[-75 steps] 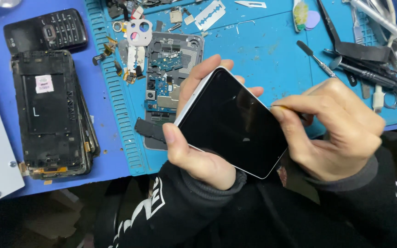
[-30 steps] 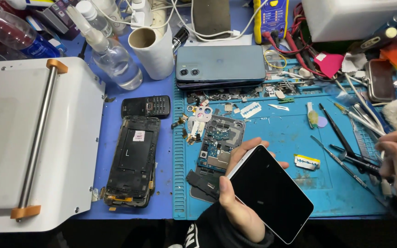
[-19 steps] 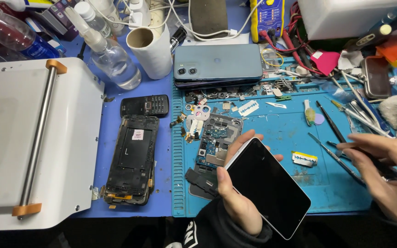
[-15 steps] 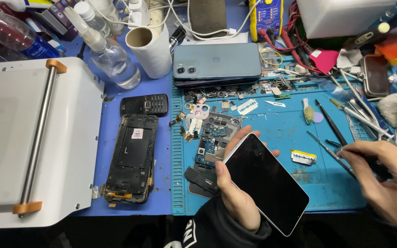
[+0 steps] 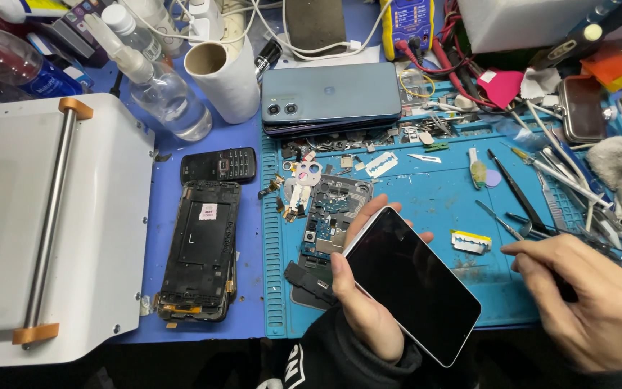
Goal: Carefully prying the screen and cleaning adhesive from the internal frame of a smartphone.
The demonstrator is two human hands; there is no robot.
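Head view looks down on a crowded repair bench, and the left hand (image 5: 361, 306) has a white-edged smartphone (image 5: 412, 284) cupped by its long edges, thumb along the near side and fingertips showing past the far side, dark screen up and tilted above the near part of the blue work mat (image 5: 433, 194). The right hand (image 5: 592, 302) hangs over the tool pile at the mat's right end, fingers curled loosely around a thin dark tool I cannot make out; how firmly it holds I cannot tell. Since only the edges are held, I'd judge a slip the main risk: the phone would drop onto the bare circuit board (image 5: 332, 216) and loose small parts just under it, or off the near table edge, which is very close. A razor blade (image 5: 471, 241) lies just right of the phone, between the two hands, and could nick a finger or scratch the glass. Open room is scarce: a bare strip of mat lies beyond the blade, while tweezers (image 5: 516, 191) and picks crowd the right, a stripped phone frame (image 5: 199, 248) lies left, and the white machine (image 5: 44, 230) fills the far left.
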